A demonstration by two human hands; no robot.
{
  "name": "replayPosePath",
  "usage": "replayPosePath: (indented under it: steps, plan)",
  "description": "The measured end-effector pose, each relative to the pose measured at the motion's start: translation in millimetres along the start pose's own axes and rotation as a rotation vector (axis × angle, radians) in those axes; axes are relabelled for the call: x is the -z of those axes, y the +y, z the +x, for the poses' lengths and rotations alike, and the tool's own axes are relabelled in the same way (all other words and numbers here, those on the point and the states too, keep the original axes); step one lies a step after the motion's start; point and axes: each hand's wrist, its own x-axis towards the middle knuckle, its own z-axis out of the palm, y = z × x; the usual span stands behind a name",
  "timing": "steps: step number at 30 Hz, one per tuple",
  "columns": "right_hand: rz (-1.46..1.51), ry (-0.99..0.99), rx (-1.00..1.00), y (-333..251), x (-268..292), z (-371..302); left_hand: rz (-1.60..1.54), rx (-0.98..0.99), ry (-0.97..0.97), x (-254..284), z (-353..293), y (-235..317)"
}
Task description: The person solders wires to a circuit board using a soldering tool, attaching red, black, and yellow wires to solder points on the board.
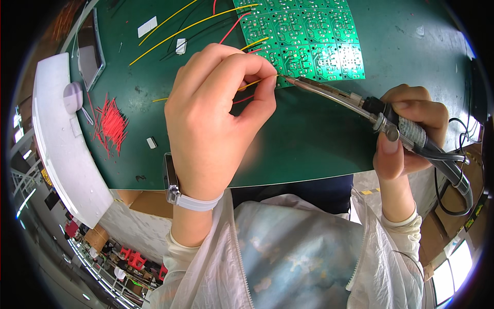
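My left hand [213, 103] pinches a thin yellow wire [250, 84] between thumb and forefinger. The wire's tip is at the near left edge of a green circuit board panel [319, 33]. In my right hand [411, 126] is a soldering iron [350, 105] with a thin metal tube along it, gripped by its dark handle. Its tip meets the board edge right by the wire's end, and whether they touch is too small to tell. Further red and yellow wires stick out from the panel's left side. A red wire also passes behind my left fingers.
A heap of short red wires [113, 125] lies on the green table mat [314, 139] at left. Behind it stand a dark-screened device [91, 49] and a white curved panel [56, 139]. Loose yellow wires [172, 44] lie at the back. The iron's black cable [465, 198] hangs at right.
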Motion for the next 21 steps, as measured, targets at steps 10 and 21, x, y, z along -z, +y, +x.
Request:
replayPosePath:
  steps: [10,21]
  plan:
    - [0.088,0.104,0.074,8.4,1.3,-1.1,0.044,-0.025,-0.016,1.7,1.1,-0.4]
    - [0.108,0.081,0.093,10.7,2.9,-3.5,0.171,-0.143,-0.033,7.0,0.7,1.7]
